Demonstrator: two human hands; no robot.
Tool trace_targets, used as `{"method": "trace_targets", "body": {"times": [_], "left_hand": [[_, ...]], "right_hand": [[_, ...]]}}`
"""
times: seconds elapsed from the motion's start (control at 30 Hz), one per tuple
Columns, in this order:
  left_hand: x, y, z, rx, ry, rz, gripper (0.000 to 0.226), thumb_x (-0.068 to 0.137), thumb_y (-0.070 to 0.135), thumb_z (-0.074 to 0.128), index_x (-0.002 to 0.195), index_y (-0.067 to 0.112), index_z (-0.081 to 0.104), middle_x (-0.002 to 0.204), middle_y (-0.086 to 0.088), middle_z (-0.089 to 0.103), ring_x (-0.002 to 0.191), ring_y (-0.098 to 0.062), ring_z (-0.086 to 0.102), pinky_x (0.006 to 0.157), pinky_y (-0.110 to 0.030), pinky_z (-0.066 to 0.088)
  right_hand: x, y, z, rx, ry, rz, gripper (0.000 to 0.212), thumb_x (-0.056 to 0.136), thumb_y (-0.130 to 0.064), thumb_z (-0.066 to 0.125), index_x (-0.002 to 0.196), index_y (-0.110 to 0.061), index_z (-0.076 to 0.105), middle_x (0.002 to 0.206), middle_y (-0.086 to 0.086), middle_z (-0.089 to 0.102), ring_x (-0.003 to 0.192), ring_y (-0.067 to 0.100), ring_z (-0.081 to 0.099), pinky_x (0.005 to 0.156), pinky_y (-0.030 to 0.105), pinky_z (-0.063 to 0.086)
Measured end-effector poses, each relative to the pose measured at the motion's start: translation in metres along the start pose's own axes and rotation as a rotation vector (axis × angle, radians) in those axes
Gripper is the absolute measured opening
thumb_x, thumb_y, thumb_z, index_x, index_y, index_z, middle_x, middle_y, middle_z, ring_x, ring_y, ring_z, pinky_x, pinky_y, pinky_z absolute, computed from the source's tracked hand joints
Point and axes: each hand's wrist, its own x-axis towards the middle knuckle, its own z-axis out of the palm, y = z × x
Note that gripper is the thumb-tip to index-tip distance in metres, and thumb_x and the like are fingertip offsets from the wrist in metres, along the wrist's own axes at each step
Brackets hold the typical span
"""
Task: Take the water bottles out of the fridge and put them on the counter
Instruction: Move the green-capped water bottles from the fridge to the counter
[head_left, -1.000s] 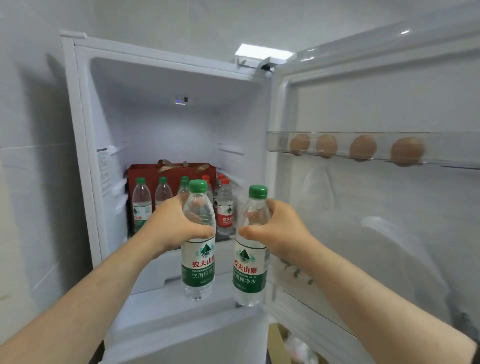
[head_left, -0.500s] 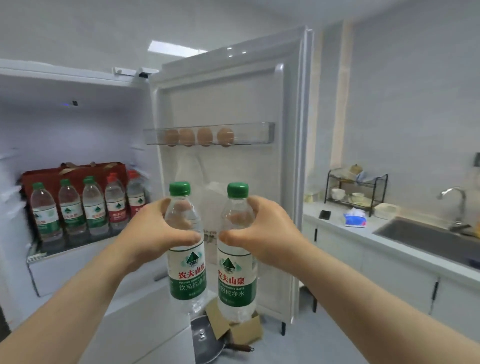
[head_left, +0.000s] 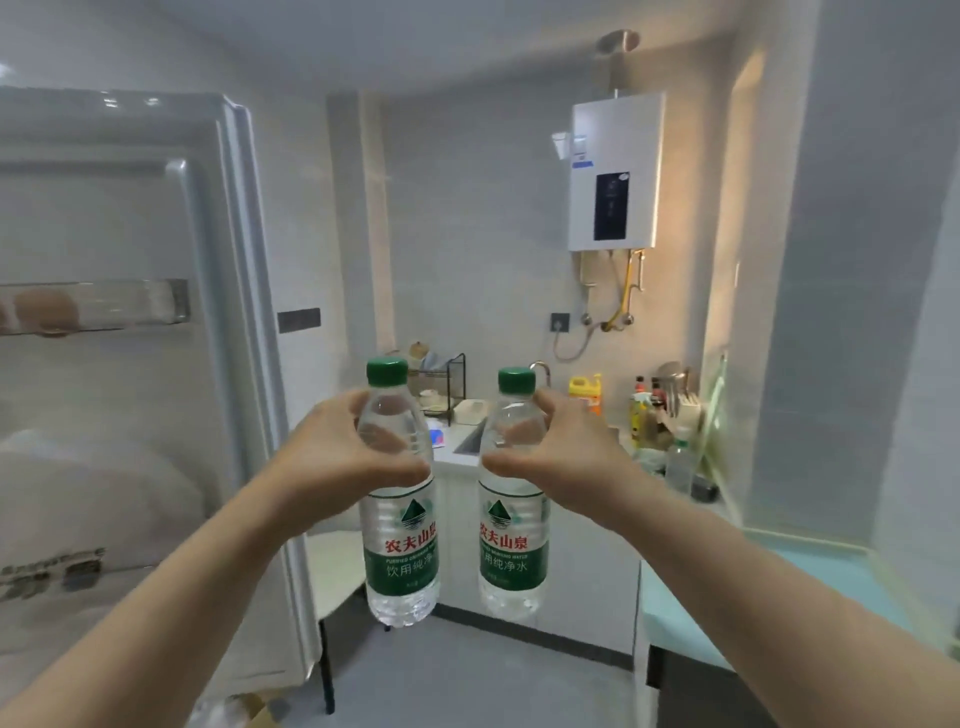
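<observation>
Bottles (head_left: 402, 545) midair, right of door edge (head_left: 252, 322)

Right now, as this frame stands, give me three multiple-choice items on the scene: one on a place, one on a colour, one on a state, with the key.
1. Where is the fridge door relative to the left bottle and the right bottle?
A) to their left
B) to their right
C) below them

2. What colour are the caps on both?
A) red
B) green
C) blue

3. What state are the two in?
A) lying on the floor
B) stacked on a chair
C) held upright in the air

Key:
1 A, the door fills the picture's left side.
2 B, both caps are green.
3 C, the left hand and right hand each grip one, short of the counter.
</observation>
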Motion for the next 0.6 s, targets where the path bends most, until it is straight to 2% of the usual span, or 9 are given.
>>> {"method": "trace_targets", "body": {"times": [0.2,0.37,0.47,0.6], "left_hand": [[0.043,0.026,0.083,-0.054,-0.159,0.111,0.062,0.056,0.022,0.086,0.112,0.029,0.060,0.095,0.001,0.074,0.088,-0.015,0.071,0.082,-0.040,0.058],[0.074,0.052,0.171,-0.097,-0.285,0.164,0.069,0.056,0.024,0.084,0.119,0.026,0.057,0.098,0.001,0.073,0.088,-0.016,0.071,0.082,-0.042,0.059],[0.094,0.063,0.226,-0.100,-0.344,0.189,0.070,0.054,0.030,0.083,0.118,0.029,0.055,0.103,0.001,0.070,0.091,-0.015,0.068,0.082,-0.042,0.058],[0.122,0.073,0.293,-0.096,-0.386,0.196,0.071,0.055,0.029,0.083,0.121,0.030,0.055,0.101,0.003,0.070,0.090,-0.014,0.068,0.082,-0.042,0.059]], "right_hand": [[-0.019,0.045,-0.058,-0.097,0.201,0.144,0.068,0.059,-0.034,0.081,0.122,-0.032,0.056,0.111,-0.005,0.067,0.101,0.015,0.064,0.090,0.045,0.056],[-0.034,0.088,-0.115,-0.155,0.309,0.248,0.061,0.070,-0.024,0.082,0.124,-0.028,0.054,0.115,-0.002,0.065,0.102,0.017,0.061,0.087,0.035,0.052],[-0.032,0.123,-0.149,-0.170,0.350,0.298,0.062,0.071,-0.023,0.083,0.125,-0.027,0.055,0.118,-0.002,0.064,0.109,0.019,0.061,0.090,0.039,0.053],[-0.018,0.176,-0.190,-0.169,0.375,0.343,0.063,0.071,-0.023,0.084,0.127,-0.027,0.054,0.122,-0.002,0.064,0.112,0.017,0.059,0.087,0.035,0.051]]}}
